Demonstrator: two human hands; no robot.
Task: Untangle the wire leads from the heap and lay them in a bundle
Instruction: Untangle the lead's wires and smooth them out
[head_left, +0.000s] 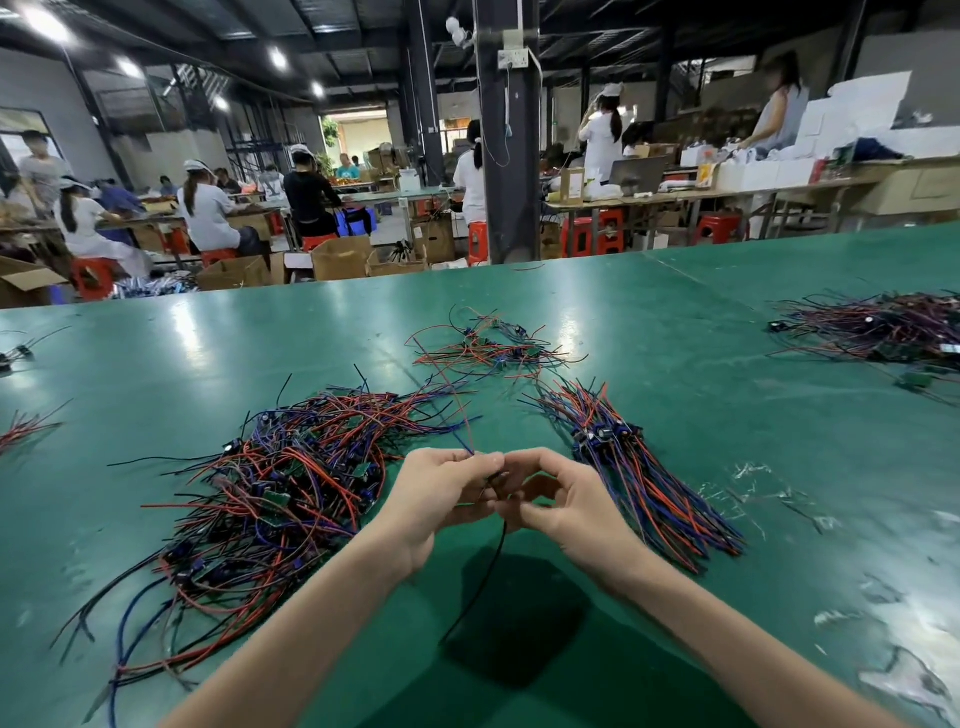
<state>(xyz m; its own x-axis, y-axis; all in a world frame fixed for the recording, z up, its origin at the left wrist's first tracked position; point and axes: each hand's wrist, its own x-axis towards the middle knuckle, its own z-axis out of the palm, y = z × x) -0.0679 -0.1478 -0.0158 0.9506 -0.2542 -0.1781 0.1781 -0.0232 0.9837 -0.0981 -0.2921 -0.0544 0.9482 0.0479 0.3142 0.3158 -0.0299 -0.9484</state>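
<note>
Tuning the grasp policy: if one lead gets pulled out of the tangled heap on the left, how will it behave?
Probably floppy: the black lead pinched by the left hand and right hand hangs in a limp curve. Likely light, since the wires are thin. The heap looks interlocked, with small boards among the wires, so neighbours may snag and drag along.

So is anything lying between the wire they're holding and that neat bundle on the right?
Nothing visible does: only bare green table lies between the lead, pinched by the left hand and right hand, and the bundle.
</note>
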